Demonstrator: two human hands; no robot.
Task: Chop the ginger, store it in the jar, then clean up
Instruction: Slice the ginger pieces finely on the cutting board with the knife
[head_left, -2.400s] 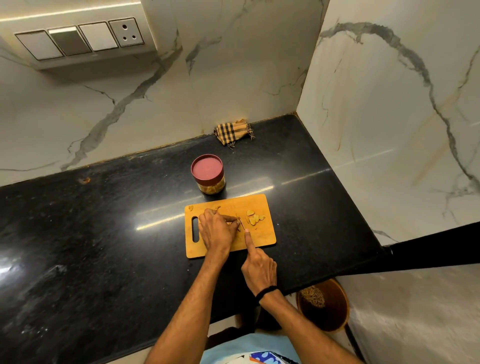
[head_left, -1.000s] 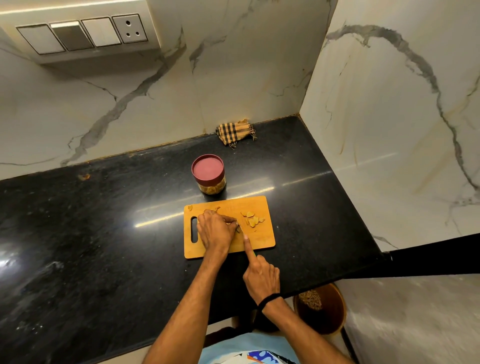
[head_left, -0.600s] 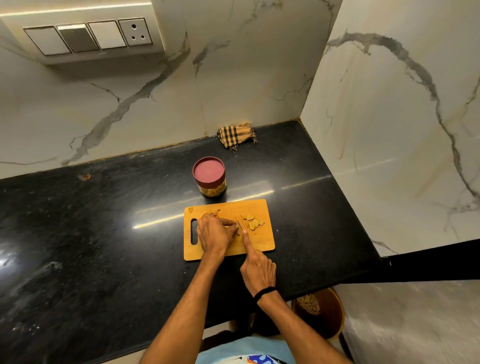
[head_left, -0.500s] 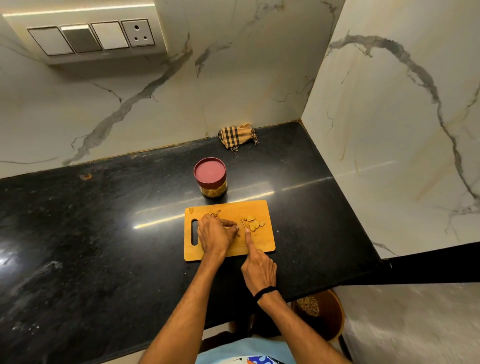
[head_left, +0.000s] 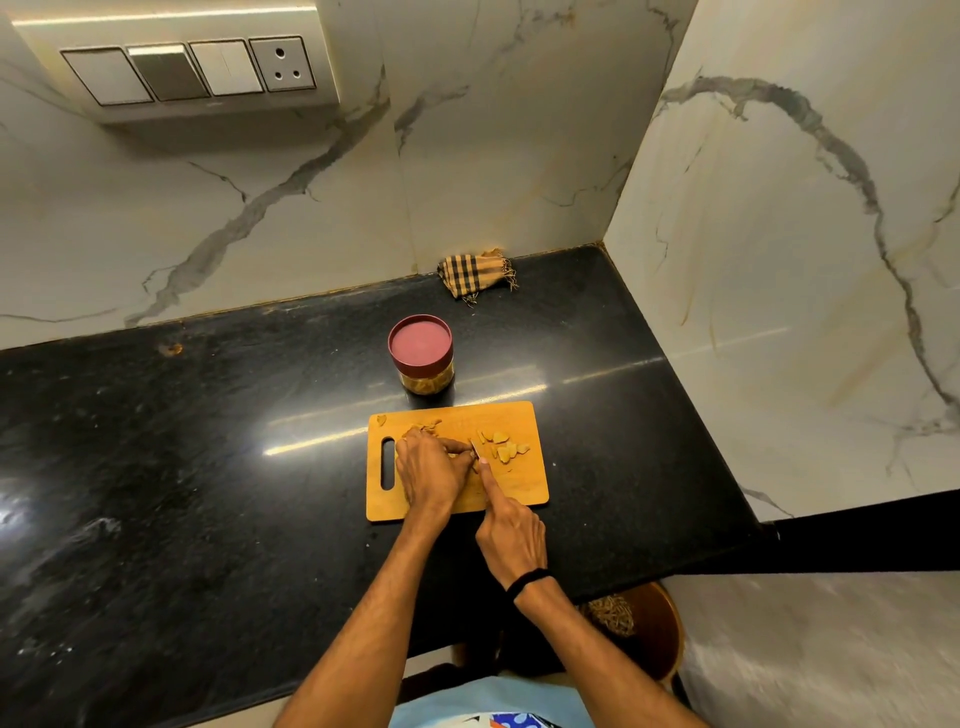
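ginger (head_left: 506, 449): pale-yellow slices on board (head_left: 524, 486), just right of left hand (head_left: 430, 473). Left fingers curl over the uncut rest, hidden. Right hand (head_left: 511, 535) grips knife (head_left: 474, 447), index finger extended; handle hidden.

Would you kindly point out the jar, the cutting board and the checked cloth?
jar (head_left: 420, 343), head view, centre of red lid
cutting board (head_left: 524, 486), head view, bare lower right corner
checked cloth (head_left: 475, 273), head view, middle of fabric

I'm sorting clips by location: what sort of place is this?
Most likely a home kitchen: a black stone counter against marble-look walls, a wooden chopping board with cut ginger, and a lidded jar behind it.
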